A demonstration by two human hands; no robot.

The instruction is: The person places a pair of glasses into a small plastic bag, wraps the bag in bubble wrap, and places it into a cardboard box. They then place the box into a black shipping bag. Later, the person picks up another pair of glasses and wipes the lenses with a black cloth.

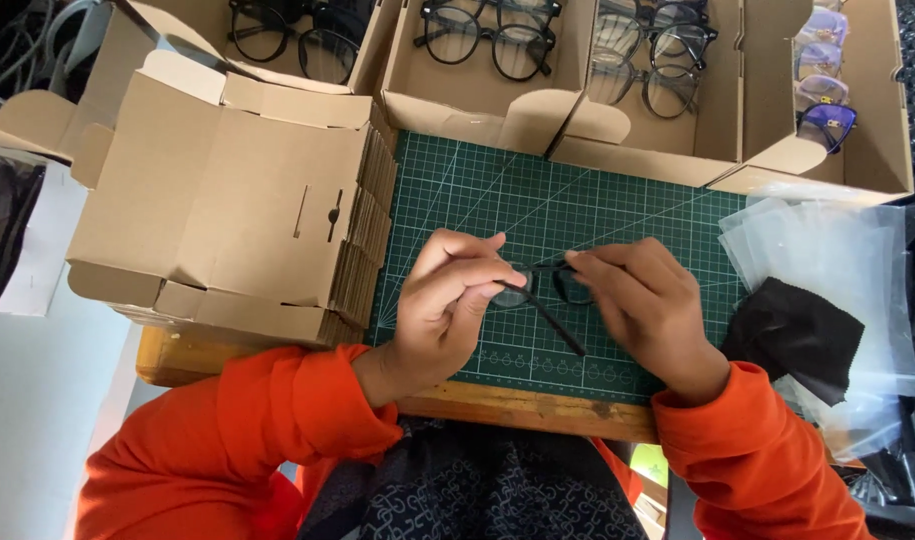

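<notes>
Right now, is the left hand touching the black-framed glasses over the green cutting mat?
Touching: the head view shows the left hand pinching the black-framed glasses at one lens.

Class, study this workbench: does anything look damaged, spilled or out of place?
Nothing stands out. Both hands, left and right, hold black glasses over the green cutting mat; a black cloth lies on clear bags.

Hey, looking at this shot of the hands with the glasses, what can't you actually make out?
Head view:
- Black glasses: lenses mostly hidden by the left hand and right hand.
- Top row of glasses boxes: cut off by the upper edge.
- Black cloth: what lies beneath it on the clear bags is hidden.
</notes>
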